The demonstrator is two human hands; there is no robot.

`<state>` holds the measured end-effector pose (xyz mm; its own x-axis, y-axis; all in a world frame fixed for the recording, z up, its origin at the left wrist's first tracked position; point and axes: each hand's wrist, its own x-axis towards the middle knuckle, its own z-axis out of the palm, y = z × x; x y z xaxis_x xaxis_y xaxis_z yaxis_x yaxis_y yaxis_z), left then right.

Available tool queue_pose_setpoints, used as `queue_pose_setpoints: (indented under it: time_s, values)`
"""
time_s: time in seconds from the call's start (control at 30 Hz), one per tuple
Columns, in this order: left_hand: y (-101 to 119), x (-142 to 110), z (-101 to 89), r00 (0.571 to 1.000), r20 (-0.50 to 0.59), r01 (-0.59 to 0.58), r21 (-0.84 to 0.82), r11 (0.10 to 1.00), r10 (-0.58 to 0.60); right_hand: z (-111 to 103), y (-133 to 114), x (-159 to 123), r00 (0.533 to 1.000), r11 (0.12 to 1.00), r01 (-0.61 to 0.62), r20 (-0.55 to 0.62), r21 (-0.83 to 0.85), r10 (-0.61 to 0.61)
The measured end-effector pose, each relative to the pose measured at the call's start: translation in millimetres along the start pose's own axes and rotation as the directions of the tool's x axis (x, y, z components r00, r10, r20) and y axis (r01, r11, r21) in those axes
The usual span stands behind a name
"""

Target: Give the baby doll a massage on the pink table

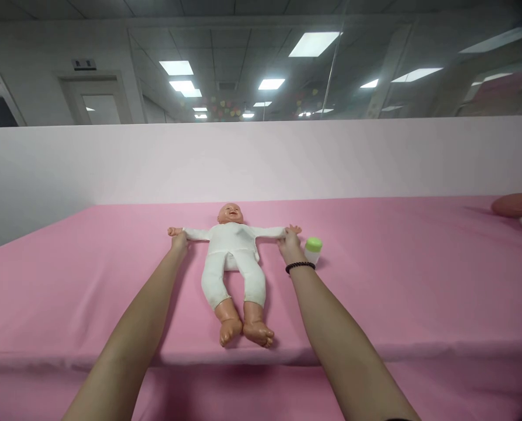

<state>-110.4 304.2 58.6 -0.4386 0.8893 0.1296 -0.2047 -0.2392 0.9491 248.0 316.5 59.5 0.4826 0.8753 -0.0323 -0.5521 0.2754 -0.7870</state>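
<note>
Baby doll (231, 263) lies on its back mid-bench, head pointing away from the person, feet near the front edge, arms straight out to the sides. White long-sleeve suit (234, 240) is on it: both arms are in the sleeves and both legs covered to the ankles. Plastic hands, feet and head are bare. The suit looks a bit loose at the side, w/ a pale patch btwn the thighs; can't tell what that patch is.

L hand (179, 241) is closed on the sleeve end of the doll's arm on the left of the view, just below the plastic hand. R hand (290, 245) is closed the same way on the other sleeve end. Both are mostly shut, w/ no wide gap showing. Black bead bracelet (300, 267) sits on the R wrist.

Small bottle (313, 254) w/ green cap stands upright just beside the R hand, capped and not held. Pink sheet (89, 292) covers the bench. Pink rounded object (515, 204) sits at the far right edge, partly out of view.
</note>
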Motion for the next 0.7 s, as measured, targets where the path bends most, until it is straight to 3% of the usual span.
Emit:
queue_pose_setpoints:
  time_s: [0.13,0.2,0.23,0.27,0.3,0.37,0.4,0.43,0.47,0.53,0.6,0.67,0.7]
  values:
    - [8.9,-8.2,6.0,0.999,-0.005,-0.045,-0.052,0.998,0.045,3.5,-3.6,-2.0,0.996,1.0,0.015,0.091,0.001,-0.015]
    - [15.2,-17.4,12.4,0.984,0.085,-0.15,-0.061,0.987,0.155,12.0,-9.8,-10.5,0.974,0.998,0.063,0.219,0.011,-0.064]
    - [17.8,-22.7,15.5,0.96,0.185,-0.205,-0.04,0.978,0.209,16.3,-13.1,-16.6,0.945,0.996,0.092,0.316,-0.001,-0.087]
    - [19.9,-28.3,18.2,0.917,0.32,-0.25,0.0,0.968,0.237,20.0,-16.0,-23.6,0.892,0.992,0.122,0.442,-0.041,-0.092]
    - [21.4,-33.7,20.4,0.857,0.461,-0.287,0.051,0.957,0.232,23.1,-18.4,-31.2,0.811,0.981,0.156,0.582,-0.115,-0.061]
    - [22.6,-42.5,22.9,0.744,0.651,-0.321,0.154,0.934,0.149,27.2,-20.8,-46.2,0.606,0.922,0.252,0.791,-0.293,0.086]
    - [22.6,-45.2,23.4,0.72,0.685,-0.324,0.188,0.927,0.112,28.6,-20.7,-52.4,0.523,0.885,0.301,0.837,-0.356,0.159]
    - [22.3,-46.6,23.4,0.719,0.688,-0.326,0.208,0.922,0.099,29.9,-19.9,-56.9,0.478,0.861,0.331,0.855,-0.387,0.2]
    - [21.9,-46.4,23.1,0.731,0.674,-0.332,0.209,0.92,0.11,31.1,-18.4,-59.4,0.475,0.858,0.337,0.857,-0.388,0.201]
    - [20.3,-41.8,21.6,0.772,0.612,-0.343,0.171,0.923,0.173,33.2,-13.9,-57.2,0.562,0.903,0.287,0.819,-0.321,0.113]
    - [17.9,-32.6,18.8,0.858,0.459,-0.311,0.106,0.944,0.231,33.6,-8.9,-45.8,0.706,0.957,0.203,0.708,-0.208,0.004]
    - [14.3,-20.9,14.1,0.951,0.236,-0.214,0.031,0.976,0.201,29.6,-4.3,-28.3,0.876,0.985,0.132,0.479,-0.109,-0.064]
    - [12.2,-14.9,10.8,0.979,0.137,-0.151,-0.003,0.988,0.15,25.5,-2.2,-18.8,0.939,0.991,0.103,0.338,-0.084,-0.069]
